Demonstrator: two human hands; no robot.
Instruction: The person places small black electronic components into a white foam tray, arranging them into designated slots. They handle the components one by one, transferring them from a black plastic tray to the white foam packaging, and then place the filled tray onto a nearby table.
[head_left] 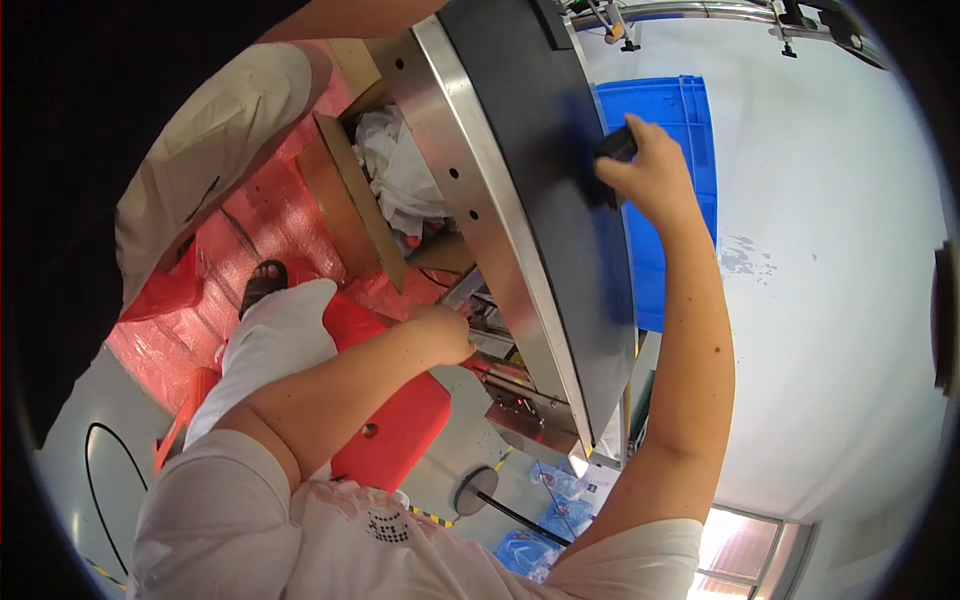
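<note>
My right hand reaches over the far side of a black conveyor belt. Its thumb and fingers are closed round a small black block-like object, held at the belt's far edge. My left hand is low on the near side, beside the steel side rail and the metal parts under it. Its fingers look curled, and what they hold, if anything, is hidden. Behind the belt, close to my right hand, stands a blue plastic crate.
A cardboard box with crumpled white material sits left of the rail. A red stool is below my left forearm. Another person's pale-clothed leg is at upper left. A round-based stand and blue-tinted plastic bags are on the floor.
</note>
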